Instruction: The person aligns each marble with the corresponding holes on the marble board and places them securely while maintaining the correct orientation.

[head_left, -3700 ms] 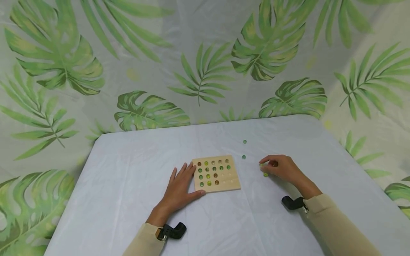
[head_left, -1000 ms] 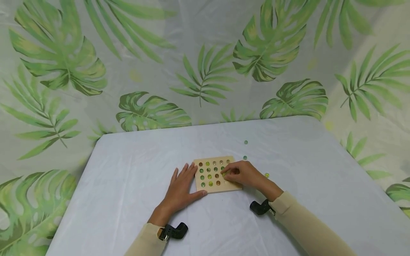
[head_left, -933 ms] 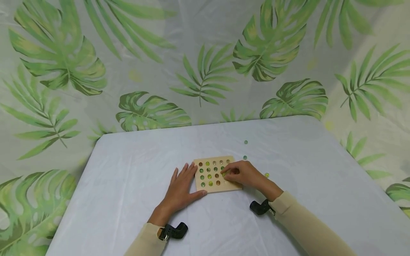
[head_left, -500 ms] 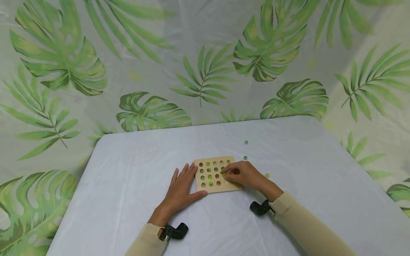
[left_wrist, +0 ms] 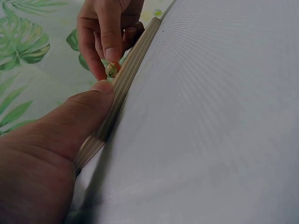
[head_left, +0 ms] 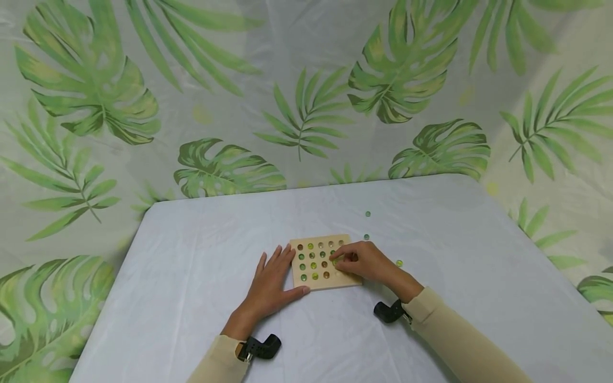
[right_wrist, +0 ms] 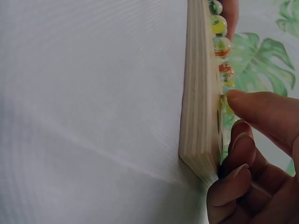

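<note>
A wooden board (head_left: pixel 348 282) with rows of round hollows lies mid-table, glass marbles sitting in most of the hollows that show. My left hand (head_left: pixel 266 285) rests against its left side, fingers straight at the edge and thumb at the near left corner. Over the board's right part, my right hand (head_left: pixel 366 261) pinches a yellow-green marble (head_left: pixel 336 262) at a hollow in the third row. The right wrist view shows the fingertips close around that marble, low against the board's top. This hand hides some hollows at the right.
Two green marbles lie beyond the board's right side, a nearer one (head_left: pixel 366 236) and a farther one (head_left: pixel 367 214). A yellow-green marble (head_left: pixel 399 263) lies right of my right hand. White cloth (head_left: pixel 191 255) covers the table; a leaf-print curtain (head_left: pixel 306 106) hangs behind.
Several seconds ago my right hand was right of the board, by the loose yellow-green marbles. It came left onto the board with one. Over the last second both hands stay put.
</note>
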